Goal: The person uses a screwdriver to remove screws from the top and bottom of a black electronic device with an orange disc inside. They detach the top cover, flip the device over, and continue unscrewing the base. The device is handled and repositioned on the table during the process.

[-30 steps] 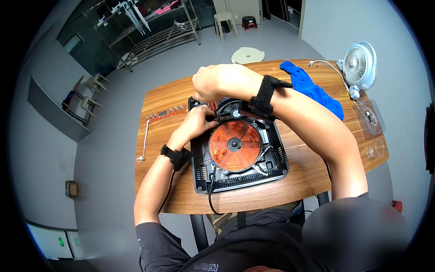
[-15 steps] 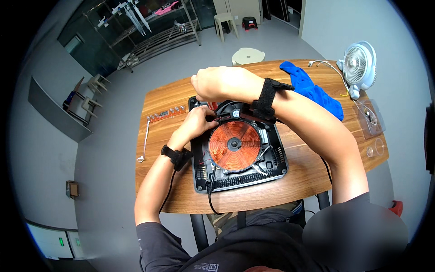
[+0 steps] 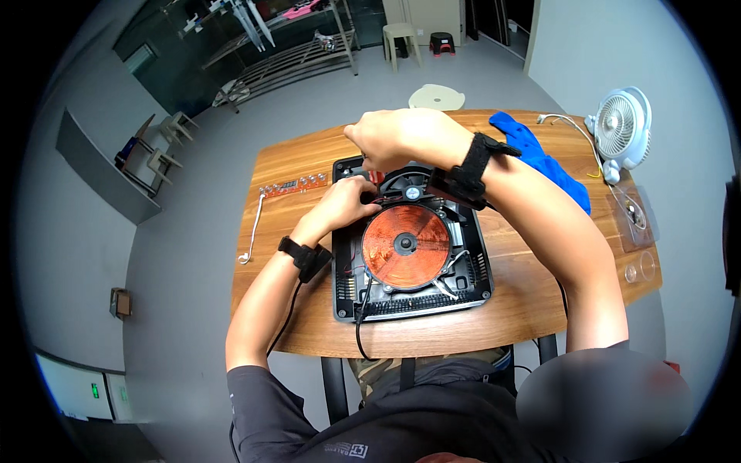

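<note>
An opened induction cooker (image 3: 411,307) lies on the table, its black housing exposed around a round copper coil (image 3: 386,239). A black cooling fan (image 3: 413,192) sits behind the coil. My right hand (image 3: 397,139) is closed over the far left part of the housing; its grip is hidden. Just below it shows a small red and white piece (image 3: 376,177), too covered to name. My left hand (image 3: 345,204) reaches into the housing left of the fan, fingers and thumb drawn together. What it pinches, if anything, I cannot make out.
Left of the cooker lies an orange circuit board (image 3: 297,185) with a white cable (image 3: 253,228). A blue cloth (image 3: 544,162), a small white fan (image 3: 620,127) and a clear plastic tray (image 3: 634,224) are at the right. A pale stool (image 3: 437,97) stands behind the table.
The whole view has shifted slightly. Both hands stay at the far left part of the cooker; my right hand's fist has turned a little. Nothing is visibly taken or released.
</note>
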A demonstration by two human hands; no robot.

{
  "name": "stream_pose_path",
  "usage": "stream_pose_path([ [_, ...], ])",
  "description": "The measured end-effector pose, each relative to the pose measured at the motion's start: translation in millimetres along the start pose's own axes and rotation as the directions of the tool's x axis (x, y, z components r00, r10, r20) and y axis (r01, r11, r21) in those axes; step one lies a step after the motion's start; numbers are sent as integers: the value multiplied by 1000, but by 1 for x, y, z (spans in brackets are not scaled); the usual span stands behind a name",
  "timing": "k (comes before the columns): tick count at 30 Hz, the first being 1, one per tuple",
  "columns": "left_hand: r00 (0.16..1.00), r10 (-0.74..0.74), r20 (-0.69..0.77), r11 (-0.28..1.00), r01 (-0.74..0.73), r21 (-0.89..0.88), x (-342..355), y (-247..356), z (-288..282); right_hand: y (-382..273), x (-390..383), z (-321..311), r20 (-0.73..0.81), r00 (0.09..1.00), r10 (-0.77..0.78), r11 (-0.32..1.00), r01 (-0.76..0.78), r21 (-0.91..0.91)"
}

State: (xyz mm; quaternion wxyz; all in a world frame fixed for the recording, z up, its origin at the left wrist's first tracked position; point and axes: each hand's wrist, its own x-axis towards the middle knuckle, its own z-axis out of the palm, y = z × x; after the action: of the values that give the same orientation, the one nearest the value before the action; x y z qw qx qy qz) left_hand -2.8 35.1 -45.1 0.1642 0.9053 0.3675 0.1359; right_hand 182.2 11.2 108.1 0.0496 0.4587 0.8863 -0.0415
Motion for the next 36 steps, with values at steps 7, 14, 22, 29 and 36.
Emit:
stream_pose_path([
  [7,997,-61,46,997,63,-49,-13,9,-23,-3,4,5,-34,999,-42,998,43,50],
  [14,995,-99,-29,995,99,25,-61,-15,-56,0,3,11,-91,993,-75,996,79,51],
  [22,890,-454,-24,887,455,76,-157,-54,-77,-5,-1,10,-134,990,-48,993,61,97],
  [29,825,-564,-43,825,565,27,-197,-72,-77,-1,1,10,-160,985,-67,993,82,90],
  [36,824,-565,-52,821,567,72,-195,-86,-76,0,-2,12,-189,979,-77,992,94,79],
])
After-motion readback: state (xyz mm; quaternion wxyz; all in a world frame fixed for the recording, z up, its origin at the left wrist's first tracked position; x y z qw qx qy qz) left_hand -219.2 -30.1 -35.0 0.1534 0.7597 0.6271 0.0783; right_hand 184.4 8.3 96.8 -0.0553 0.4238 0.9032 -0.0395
